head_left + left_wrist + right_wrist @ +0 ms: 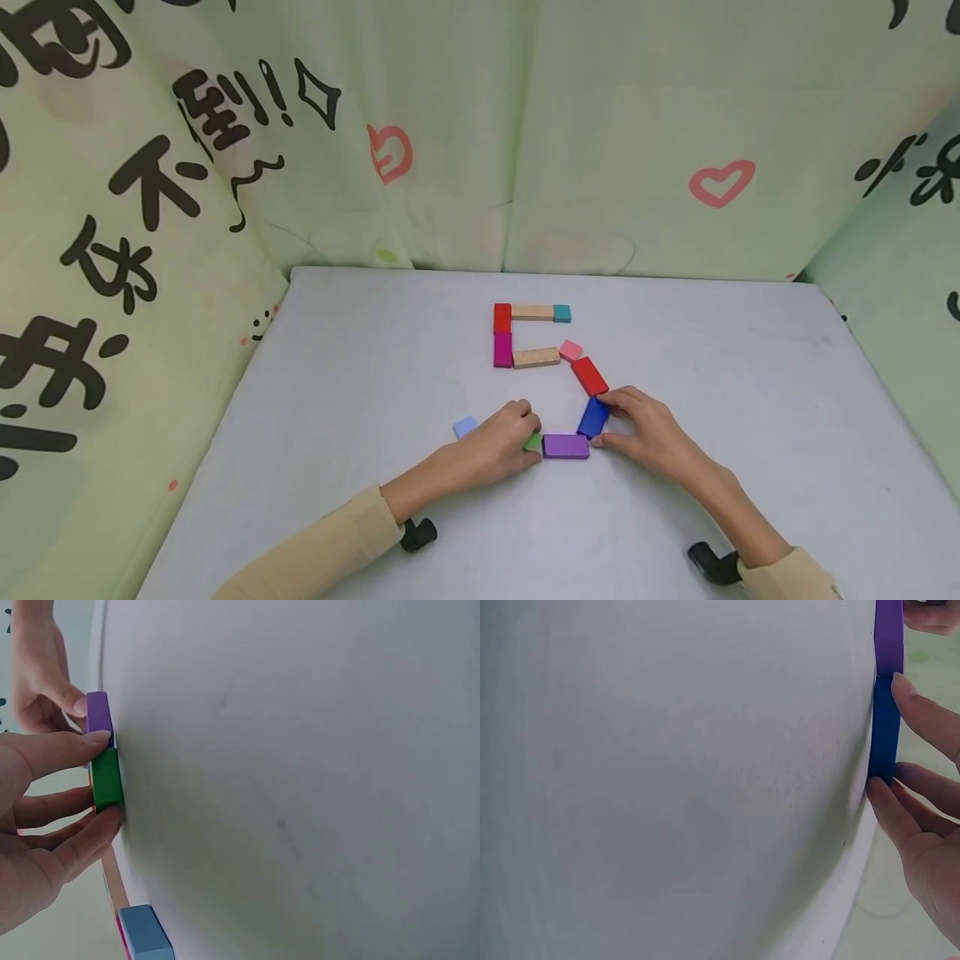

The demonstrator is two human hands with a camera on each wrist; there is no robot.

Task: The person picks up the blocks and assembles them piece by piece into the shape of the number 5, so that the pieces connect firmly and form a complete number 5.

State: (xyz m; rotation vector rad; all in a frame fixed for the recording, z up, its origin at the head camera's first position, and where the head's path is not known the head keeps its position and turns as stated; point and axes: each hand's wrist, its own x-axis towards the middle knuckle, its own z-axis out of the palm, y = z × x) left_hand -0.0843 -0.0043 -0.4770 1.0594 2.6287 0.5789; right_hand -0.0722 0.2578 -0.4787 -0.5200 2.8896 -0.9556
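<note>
My left hand point(487, 446) pinches a green block point(106, 780) between thumb and fingers, at the left end of a purple block point(566, 447). With thumb and fingertips at its two ends, my right hand point(651, 433) holds a blue block point(593, 417). The blue block stands at a slant, its lower end by the purple block's right end and its upper end close to a tilted red block point(589, 377). A light blue block point(465, 427) lies just left of my left hand, partly covered by it in the head view.
Above the tilted red block, a pink block point(571, 351), a wooden block point(537, 358), a magenta block point(502, 351), an upright red block point(502, 317), another wooden block point(532, 312) and a teal block point(562, 313) continue the line. Printed curtains surround the white table point(360, 350).
</note>
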